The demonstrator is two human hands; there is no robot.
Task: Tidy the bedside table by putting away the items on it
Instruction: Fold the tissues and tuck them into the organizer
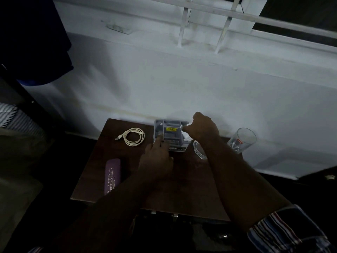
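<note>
Dim bedside tabletop (pixel 191 179): left hand (pixel 156 161) fingers (pixel 160 137) pinch something small at one grey organizer tray (pixel 169 132); right hand (pixel 204 128) grips a white piece at its edge. Nearby: one coiled cable (pixel 134 136), one purple case (pixel 112 175), two glasses (pixel 241 139).

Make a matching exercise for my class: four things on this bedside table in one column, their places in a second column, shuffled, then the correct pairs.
Things
1. coiled white cable
2. purple spectacle case
3. drinking glass
4. grey tray

Places
A. near left part of the table
B. far middle, between the left hand and the right hand
C. far right corner
D. far left, beside the tray

Pairs: 1-D, 2-A, 3-C, 4-B
</note>
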